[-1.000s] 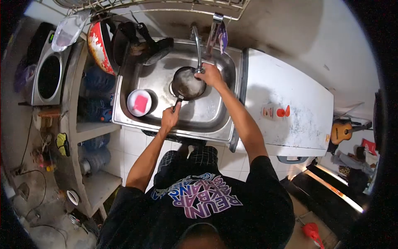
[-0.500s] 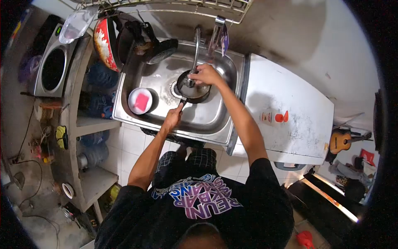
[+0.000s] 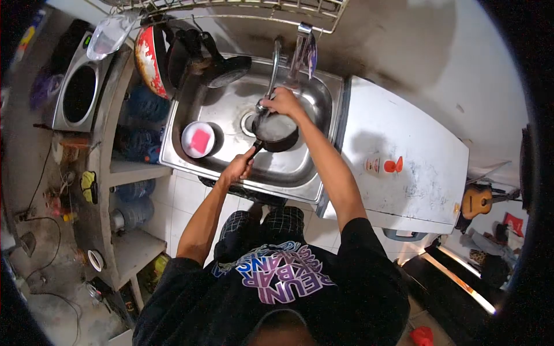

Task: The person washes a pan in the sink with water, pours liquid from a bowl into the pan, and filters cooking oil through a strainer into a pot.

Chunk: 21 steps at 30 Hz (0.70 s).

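My left hand (image 3: 237, 169) is closed around the handle of a small dark saucepan (image 3: 280, 143), which is held low in the sink (image 3: 202, 167). Whitish, cloudy water shows inside the pan. Above the pan's far rim, my right hand (image 3: 283, 104) grips the end of the metal faucet (image 3: 275, 69) with its fingertips. Water seems to run from the spout into the pan, though the stream is hard to make out. To the left in the basin stands a white bowl (image 3: 187, 135) holding a pink sponge (image 3: 200, 140).
Dark pans (image 3: 229, 70) and a red wok (image 3: 149, 60) hang at the sink's back left, below a wire rack (image 3: 242, 7). Right of the sink is a white surface (image 3: 398, 127) bearing a small jar (image 3: 372, 165) and red pieces (image 3: 390, 166). Water jugs (image 3: 135, 213) fill shelves at left.
The saucepan has shifted slightly right and toward me, uncovering more of the drain and the cloudy water. My right hand and the spout end have moved slightly left and away.
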Tool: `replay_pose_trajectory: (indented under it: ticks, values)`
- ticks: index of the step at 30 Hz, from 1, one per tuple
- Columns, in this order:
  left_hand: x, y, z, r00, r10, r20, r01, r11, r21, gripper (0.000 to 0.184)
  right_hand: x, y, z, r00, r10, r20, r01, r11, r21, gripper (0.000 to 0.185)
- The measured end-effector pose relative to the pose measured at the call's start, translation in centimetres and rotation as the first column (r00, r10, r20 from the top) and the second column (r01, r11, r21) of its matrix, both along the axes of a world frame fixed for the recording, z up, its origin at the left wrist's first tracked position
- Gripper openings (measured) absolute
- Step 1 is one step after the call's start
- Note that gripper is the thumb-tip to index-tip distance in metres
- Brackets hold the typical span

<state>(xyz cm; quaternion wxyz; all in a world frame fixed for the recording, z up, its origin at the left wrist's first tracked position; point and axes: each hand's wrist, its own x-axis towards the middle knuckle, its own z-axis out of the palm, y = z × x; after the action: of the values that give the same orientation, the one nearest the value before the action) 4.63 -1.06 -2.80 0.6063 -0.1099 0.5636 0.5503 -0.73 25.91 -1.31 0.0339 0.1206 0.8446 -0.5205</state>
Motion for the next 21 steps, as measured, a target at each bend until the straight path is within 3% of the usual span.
replay_pose_trajectory:
  ticks: [1,2,3,4,5,6,8,10,12,13,14,17,18,20,21]
  values:
    - [0.0,0.2,0.2,0.994,-0.037,-0.105,0.031,0.998,-0.059,0.053,-0.2,0.2,0.5,0.993,0.044,0.106,-0.025,0.985,-0.171,0.03]
    - [0.1,0.3,0.4,0.976,-0.078,-0.205,0.055,0.991,-0.12,0.054,-0.1,0.4,1.0,0.994,0.044,0.105,-0.026,0.985,-0.17,0.03]
    - [0.2,0.5,0.1,0.976,-0.079,-0.204,0.055,0.991,-0.118,0.054,0.3,0.6,2.1,0.982,0.1,0.159,-0.047,0.95,-0.308,0.031]
    - [0.2,0.8,-0.6,0.915,-0.147,-0.376,0.078,0.978,-0.194,0.056,0.5,1.0,2.8,0.966,0.162,0.202,-0.058,0.896,-0.439,0.032]
    - [0.0,0.9,-1.1,0.818,-0.221,-0.532,0.081,0.959,-0.273,0.058,0.6,1.6,3.7,0.941,0.22,0.257,-0.093,0.899,-0.427,0.033]
    - [-0.1,1.1,-1.2,0.816,-0.219,-0.534,0.08,0.959,-0.271,0.058,0.7,2.2,3.7,0.942,0.22,0.254,-0.095,0.9,-0.425,0.033]
    - [-0.4,1.3,-1.4,0.575,-0.359,-0.735,0.054,0.913,-0.403,0.065,1.2,3.2,3.7,0.936,0.176,0.305,-0.121,0.974,-0.189,0.034]
    - [-0.6,2.0,2.7,0.516,-0.458,-0.724,0.104,0.872,-0.478,0.07,1.8,3.7,4.0,0.93,0.161,0.329,-0.133,0.985,-0.106,0.035]
    - [-1.0,1.5,3.7,0.378,-0.556,-0.74,0.13,0.823,-0.552,0.07,2.6,4.2,4.4,0.943,0.125,0.308,-0.178,0.973,0.15,0.037]
    - [-1.3,1.2,4.0,0.323,-0.628,-0.708,0.157,0.774,-0.614,0.069,2.4,5.0,2.8,0.948,0.098,0.303,-0.183,0.946,0.269,0.063]
    - [-1.5,0.8,4.3,0.321,-0.631,-0.706,0.154,0.771,-0.618,0.069,2.5,5.8,1.1,0.949,0.099,0.299,-0.182,0.947,0.265,0.063]
    - [-1.8,-0.6,4.7,0.053,-0.693,-0.719,0.095,0.72,-0.687,0.061,2.9,6.7,-0.2,0.962,-0.01,0.272,-0.083,0.941,0.328,0.06]
    - [-1.7,-1.3,4.7,-0.107,-0.685,-0.721,0.047,0.721,-0.692,0.056,3.0,6.8,0.1,0.962,-0.009,0.272,-0.083,0.943,0.322,0.06]
    - [-2.1,-2.3,4.5,-0.26,-0.648,-0.716,0.043,0.733,-0.679,0.052,3.4,7.1,0.7,0.978,-0.045,0.205,-0.054,0.89,0.453,0.058]
    - [-2.2,-2.7,4.6,-0.308,-0.66,-0.685,0.044,0.709,-0.704,0.052,4.2,6.9,1.0,0.982,-0.119,0.148,0.047,0.907,0.418,0.055]
